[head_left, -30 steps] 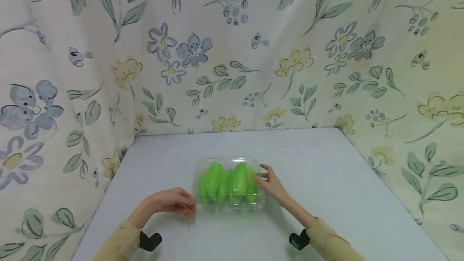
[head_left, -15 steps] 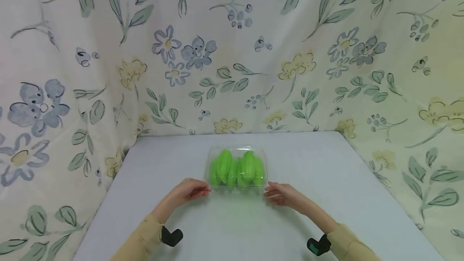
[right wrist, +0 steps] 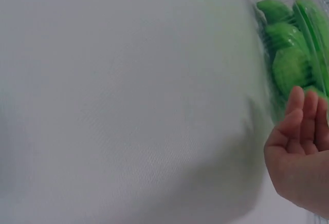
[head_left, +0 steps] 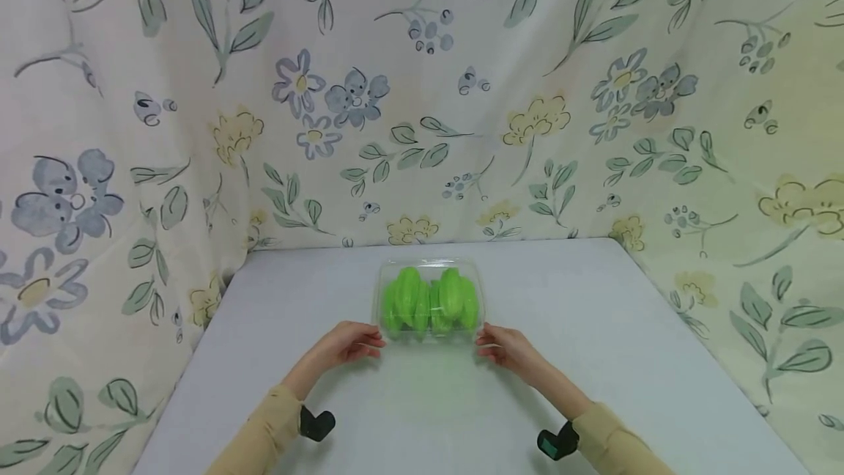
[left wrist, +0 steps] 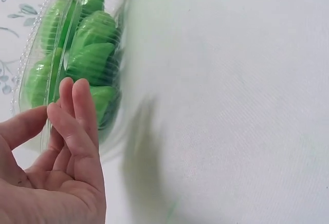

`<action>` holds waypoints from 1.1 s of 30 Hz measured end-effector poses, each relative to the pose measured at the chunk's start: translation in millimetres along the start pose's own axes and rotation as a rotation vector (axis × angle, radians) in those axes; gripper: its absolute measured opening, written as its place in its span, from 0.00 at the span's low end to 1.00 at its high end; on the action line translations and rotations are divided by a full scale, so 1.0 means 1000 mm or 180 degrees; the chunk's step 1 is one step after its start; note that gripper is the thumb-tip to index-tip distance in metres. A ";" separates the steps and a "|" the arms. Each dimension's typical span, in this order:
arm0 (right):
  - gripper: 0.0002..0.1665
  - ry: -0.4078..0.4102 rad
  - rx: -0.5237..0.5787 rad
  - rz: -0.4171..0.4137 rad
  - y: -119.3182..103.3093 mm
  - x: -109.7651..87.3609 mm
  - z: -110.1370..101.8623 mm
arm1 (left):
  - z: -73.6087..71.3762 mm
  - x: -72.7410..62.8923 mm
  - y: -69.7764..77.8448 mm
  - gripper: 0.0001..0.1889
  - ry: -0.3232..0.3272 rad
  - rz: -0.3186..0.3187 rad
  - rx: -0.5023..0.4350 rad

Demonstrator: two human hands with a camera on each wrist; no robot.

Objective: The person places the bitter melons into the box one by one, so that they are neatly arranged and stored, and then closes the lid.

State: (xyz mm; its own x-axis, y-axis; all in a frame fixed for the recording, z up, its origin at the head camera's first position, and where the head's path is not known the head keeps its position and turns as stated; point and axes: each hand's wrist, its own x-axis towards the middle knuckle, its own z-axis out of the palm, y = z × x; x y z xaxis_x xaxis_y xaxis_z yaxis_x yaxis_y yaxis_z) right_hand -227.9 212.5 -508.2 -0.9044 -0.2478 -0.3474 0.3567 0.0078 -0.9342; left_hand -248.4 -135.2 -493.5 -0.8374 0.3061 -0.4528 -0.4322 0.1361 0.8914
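We find the clear box (head_left: 431, 301) of green fruit mid-bench (head_left: 593, 358), left hand (head_left: 348, 344) and right hand (head_left: 506, 347) touching its near corners, fingers relaxed, pressed together. We advise even pressure both sides.

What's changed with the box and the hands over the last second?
The clear box of green fruit slid away toward the curtain. The left hand and right hand shifted to its near corners, fingers touching it. The lid stayed closed.
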 end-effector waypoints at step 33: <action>0.13 0.1113 0.0525 -0.0253 0.013 0.012 0.023 | 0.015 0.014 -0.014 0.09 0.0389 0.0465 -0.0578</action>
State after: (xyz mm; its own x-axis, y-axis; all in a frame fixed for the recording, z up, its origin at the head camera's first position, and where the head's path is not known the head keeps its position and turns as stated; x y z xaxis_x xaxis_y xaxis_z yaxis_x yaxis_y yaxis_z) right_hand -228.4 187.3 -522.8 -0.9458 0.1038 -0.3079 0.2895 -0.1609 -0.9436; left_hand -248.9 -119.2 -512.0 -0.9248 0.1927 -0.3281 -0.3474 -0.0759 0.9346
